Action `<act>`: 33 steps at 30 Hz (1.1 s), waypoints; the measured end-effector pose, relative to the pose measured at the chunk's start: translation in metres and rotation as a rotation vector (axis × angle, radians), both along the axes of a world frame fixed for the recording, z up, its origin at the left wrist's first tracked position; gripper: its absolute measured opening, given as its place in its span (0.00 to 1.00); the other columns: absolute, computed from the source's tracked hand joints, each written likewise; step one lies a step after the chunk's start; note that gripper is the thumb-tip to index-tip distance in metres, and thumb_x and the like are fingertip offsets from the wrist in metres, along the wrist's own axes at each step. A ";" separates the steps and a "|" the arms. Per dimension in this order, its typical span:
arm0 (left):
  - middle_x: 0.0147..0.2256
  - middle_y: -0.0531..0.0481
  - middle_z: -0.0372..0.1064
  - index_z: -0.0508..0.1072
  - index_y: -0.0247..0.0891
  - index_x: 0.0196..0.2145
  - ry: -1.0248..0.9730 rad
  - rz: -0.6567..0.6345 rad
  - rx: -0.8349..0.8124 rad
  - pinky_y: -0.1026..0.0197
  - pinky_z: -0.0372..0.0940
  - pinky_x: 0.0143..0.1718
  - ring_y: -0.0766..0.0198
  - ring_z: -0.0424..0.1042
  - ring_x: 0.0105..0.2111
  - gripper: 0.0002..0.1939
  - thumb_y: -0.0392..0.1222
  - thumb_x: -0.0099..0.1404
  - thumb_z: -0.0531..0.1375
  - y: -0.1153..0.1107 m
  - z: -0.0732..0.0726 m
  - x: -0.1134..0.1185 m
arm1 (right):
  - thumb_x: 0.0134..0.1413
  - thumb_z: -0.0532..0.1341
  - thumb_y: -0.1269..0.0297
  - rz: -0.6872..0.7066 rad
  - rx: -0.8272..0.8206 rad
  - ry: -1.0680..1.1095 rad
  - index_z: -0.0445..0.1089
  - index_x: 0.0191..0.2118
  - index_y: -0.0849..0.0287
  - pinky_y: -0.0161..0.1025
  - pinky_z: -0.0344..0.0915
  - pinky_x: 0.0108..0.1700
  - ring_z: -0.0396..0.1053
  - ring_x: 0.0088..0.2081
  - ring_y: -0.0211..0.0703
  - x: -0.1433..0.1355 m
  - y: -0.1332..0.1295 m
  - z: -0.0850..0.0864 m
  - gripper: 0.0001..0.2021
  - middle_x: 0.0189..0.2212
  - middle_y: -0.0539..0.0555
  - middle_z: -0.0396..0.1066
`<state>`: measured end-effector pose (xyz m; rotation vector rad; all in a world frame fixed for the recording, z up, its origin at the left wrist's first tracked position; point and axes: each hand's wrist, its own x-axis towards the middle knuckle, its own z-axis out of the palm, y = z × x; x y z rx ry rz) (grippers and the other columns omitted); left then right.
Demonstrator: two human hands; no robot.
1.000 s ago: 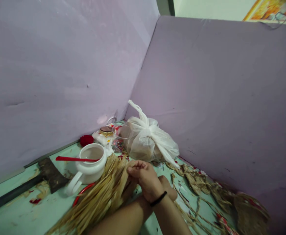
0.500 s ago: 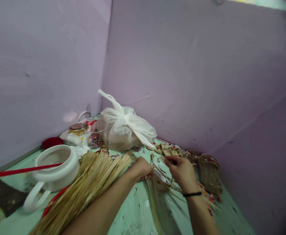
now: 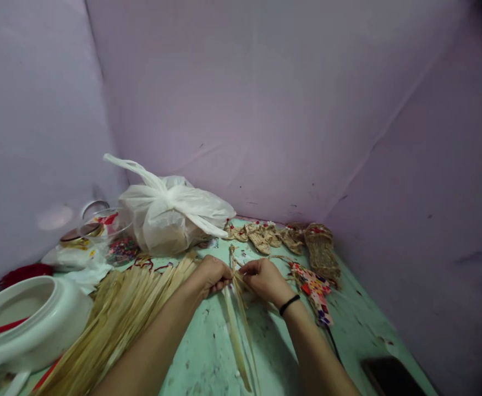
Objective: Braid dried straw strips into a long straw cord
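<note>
Straw bundle point(image 3: 137, 302) L of the L hand point(image 3: 216, 276), partly behind the L forearm. Next to it, far L: white pot point(image 3: 47, 330) w/ red stick point(image 3: 1, 329) in it. Behind those: red yarn point(image 3: 25, 275), gold-lidded jar point(image 3: 79, 237), clear cup point(image 3: 122, 248) w/ small coloured bits, then knotted plastic bag point(image 3: 175, 217) near the wall point(image 3: 241, 110). Row of small woven pieces point(image 3: 259, 237) past the hands, bigger woven piece point(image 3: 322, 256) at its R end. Patterned item point(image 3: 316, 291) just R of the R hand point(image 3: 266, 279), near the forearm.

Fibre strands point(image 3: 237, 335) btwn the hands, mid-worktop, loose ends hanging twd the viewer; fingers of both hands pinched on them, hands close but w/ a small gap.

Worktop point(image 3: 202, 344) pale green, scuffed, dark specks; pale purple walls meet behind it.

Pot cut off at L edge, dark flat object point(image 3: 392, 377) cut off at bottom R, can't ID. Bag contents unclear thru the plastic. Fingertips partly hidden, exact grip hard to see. Top R corner v. dark.
</note>
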<state>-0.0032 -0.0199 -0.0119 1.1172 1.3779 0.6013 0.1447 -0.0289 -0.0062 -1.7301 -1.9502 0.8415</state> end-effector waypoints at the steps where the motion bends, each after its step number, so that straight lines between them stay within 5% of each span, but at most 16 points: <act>1: 0.09 0.56 0.55 0.64 0.32 0.14 -0.001 -0.001 -0.003 0.69 0.41 0.10 0.74 0.49 0.09 0.03 0.34 0.39 0.53 0.000 -0.001 0.000 | 0.33 0.54 0.74 0.004 -0.018 0.015 0.75 0.27 0.60 0.31 0.54 0.24 0.64 0.23 0.37 0.001 0.000 0.000 0.14 0.21 0.53 0.72; 12: 0.10 0.56 0.55 0.64 0.32 0.14 -0.028 -0.009 0.034 0.70 0.43 0.10 0.75 0.50 0.09 0.03 0.34 0.40 0.53 0.000 -0.005 0.000 | 0.42 0.53 0.69 -0.154 -0.373 0.468 0.63 0.21 0.61 0.30 0.53 0.17 0.57 0.13 0.33 -0.012 -0.008 0.006 0.05 0.09 0.46 0.59; 20: 0.10 0.55 0.55 0.65 0.32 0.14 0.002 -0.018 0.054 0.69 0.41 0.10 0.75 0.50 0.09 0.03 0.33 0.39 0.53 -0.001 -0.001 0.000 | 0.41 0.56 0.68 -0.230 -0.381 0.542 0.60 0.13 0.63 0.28 0.43 0.13 0.47 0.10 0.27 -0.011 -0.007 0.007 0.12 0.08 0.47 0.59; 24: 0.09 0.56 0.55 0.65 0.32 0.14 0.000 -0.009 0.041 0.69 0.41 0.10 0.74 0.50 0.09 0.03 0.33 0.39 0.53 -0.003 0.004 0.001 | 0.36 0.57 0.72 -0.257 -0.412 0.608 0.63 0.14 0.64 0.28 0.41 0.14 0.46 0.10 0.26 -0.013 -0.008 0.008 0.07 0.08 0.47 0.59; 33: 0.09 0.55 0.56 0.65 0.32 0.14 0.061 -0.016 0.037 0.69 0.41 0.12 0.74 0.49 0.09 0.03 0.32 0.40 0.53 -0.006 0.008 0.005 | 0.30 0.56 0.74 -0.259 -0.329 0.367 0.62 0.11 0.62 0.30 0.45 0.15 0.49 0.11 0.29 -0.015 0.000 -0.006 0.05 0.07 0.46 0.56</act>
